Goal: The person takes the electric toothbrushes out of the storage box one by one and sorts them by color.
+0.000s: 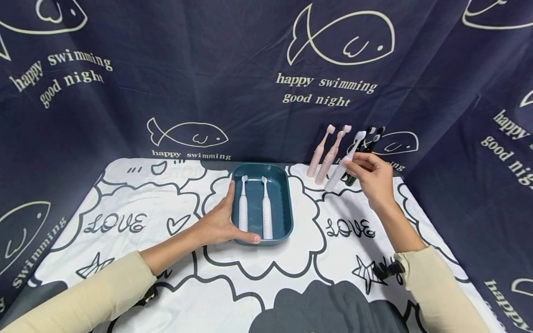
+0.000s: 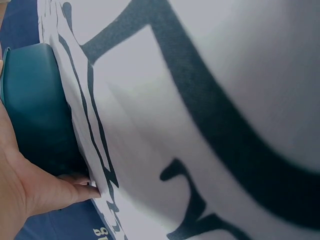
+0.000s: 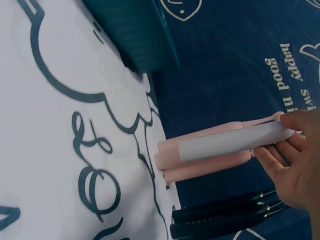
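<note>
A dark teal tray (image 1: 284,203) sits on the patterned cloth, with two white electric toothbrushes, a left one (image 1: 243,215) and a right one (image 1: 267,217), lying side by side in it, heads toward the back. My left hand (image 1: 218,224) grips the tray's near left corner, thumb along the front rim and fingers along the left side. At the right, my right hand (image 1: 374,178) pinches another white electric toothbrush (image 1: 336,176) by its upper handle, head up. In the right wrist view its handle (image 3: 220,142) overlaps the pink electric toothbrushes (image 3: 207,167) standing behind it.
Pink electric toothbrushes (image 1: 318,157) stand upright at the back right. Black ones (image 3: 220,220) stand beside them, partly hidden by my right hand in the head view. A dark blue fish-print curtain (image 1: 250,83) hangs close behind the table's back edge.
</note>
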{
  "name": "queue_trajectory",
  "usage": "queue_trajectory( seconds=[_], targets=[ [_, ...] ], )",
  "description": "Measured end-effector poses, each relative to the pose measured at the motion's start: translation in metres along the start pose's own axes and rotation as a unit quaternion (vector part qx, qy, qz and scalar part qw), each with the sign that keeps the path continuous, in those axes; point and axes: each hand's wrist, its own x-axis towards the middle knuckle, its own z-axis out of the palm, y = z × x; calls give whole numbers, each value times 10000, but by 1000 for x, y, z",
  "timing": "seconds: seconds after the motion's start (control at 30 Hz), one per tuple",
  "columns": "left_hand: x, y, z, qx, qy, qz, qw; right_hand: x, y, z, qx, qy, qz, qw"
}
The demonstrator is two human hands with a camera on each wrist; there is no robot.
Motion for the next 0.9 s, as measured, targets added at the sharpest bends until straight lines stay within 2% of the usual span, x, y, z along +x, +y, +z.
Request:
queue_trajectory(
  seconds=[0.17, 0.27, 0.43, 0.7, 0.9],
  targets=[
    [0, -1, 0, 21, 9, 14, 10000, 1, 8, -5, -225, 52, 232, 9995],
    [1, -2, 0, 22, 10, 27, 10000, 0, 14, -8, -766, 26, 269, 9967],
    [1, -2, 1, 2, 6, 55, 10000, -4, 24, -8, -1637, -56, 226, 9862],
    [1, -1, 1, -14, -22, 60, 10000, -10, 33, -9, -1623, 1, 227, 9865],
    [1, -1, 1, -4, 2, 4, 10000, -11, 36, -8, -2024, -19, 31, 9793]
  ],
)
